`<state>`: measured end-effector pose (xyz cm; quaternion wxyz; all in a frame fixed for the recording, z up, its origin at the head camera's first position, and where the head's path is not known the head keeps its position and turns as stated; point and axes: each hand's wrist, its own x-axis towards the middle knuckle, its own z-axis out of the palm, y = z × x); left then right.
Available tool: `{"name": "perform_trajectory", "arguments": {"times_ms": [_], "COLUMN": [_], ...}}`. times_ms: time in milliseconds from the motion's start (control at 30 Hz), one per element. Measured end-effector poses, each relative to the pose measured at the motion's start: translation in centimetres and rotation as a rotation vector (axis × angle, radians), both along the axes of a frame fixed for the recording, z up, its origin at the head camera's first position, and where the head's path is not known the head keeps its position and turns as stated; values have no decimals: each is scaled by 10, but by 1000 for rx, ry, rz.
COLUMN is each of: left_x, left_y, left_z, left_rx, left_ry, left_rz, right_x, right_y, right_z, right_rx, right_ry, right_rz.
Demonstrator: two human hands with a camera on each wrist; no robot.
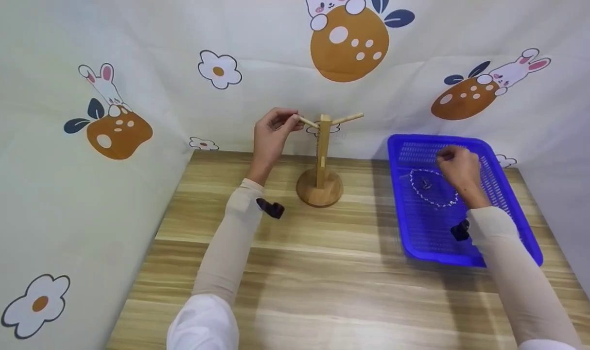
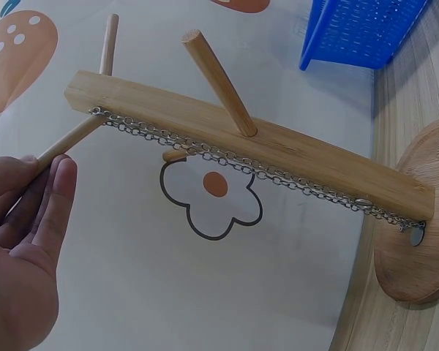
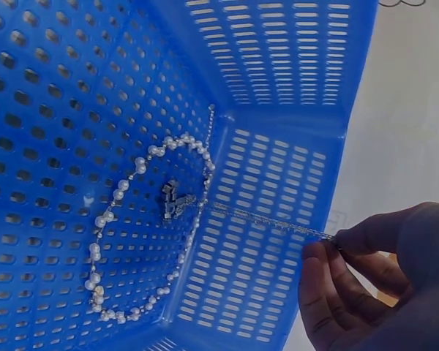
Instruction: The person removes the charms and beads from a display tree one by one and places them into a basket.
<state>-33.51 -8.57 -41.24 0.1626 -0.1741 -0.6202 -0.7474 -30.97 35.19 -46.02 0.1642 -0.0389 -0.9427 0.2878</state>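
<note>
On the left, my left hand pinches the end of a thin peg near the top of a wooden stand. A silver chain necklace hangs from that peg along the post, a small round tag at its lower end. My right hand, over the blue basket, pinches one end of a fine silver necklace between thumb and fingertips. Its chain slopes down to a bunched silver part in the basket. Around that part lies a loop of white pearl necklace.
The stand's round base rests on the wood-grain table, left of the basket. Other pegs stick out from the post. A patterned cloth with rabbits and flowers covers the walls behind and at the sides.
</note>
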Motion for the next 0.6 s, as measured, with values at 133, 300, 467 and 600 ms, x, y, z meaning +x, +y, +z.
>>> {"name": "perform_trajectory", "arguments": {"times_ms": [133,300,467,600], "left_x": [-1,-1,-1,-1], "left_y": [0,0,0,1], "left_z": [0,-1,-1,-1], "left_rx": [16,12,14,13], "left_ry": [16,22,20,14], "left_rz": [-16,-12,-11,-7], "right_x": [0,1,0,0], "right_y": [-2,-2,0,1], "right_z": [-4,-9,-15,-17], "right_rx": [38,86,137,154], "right_ry": [-29,-78,-98,-131], "right_rz": [33,84,116,132]}}
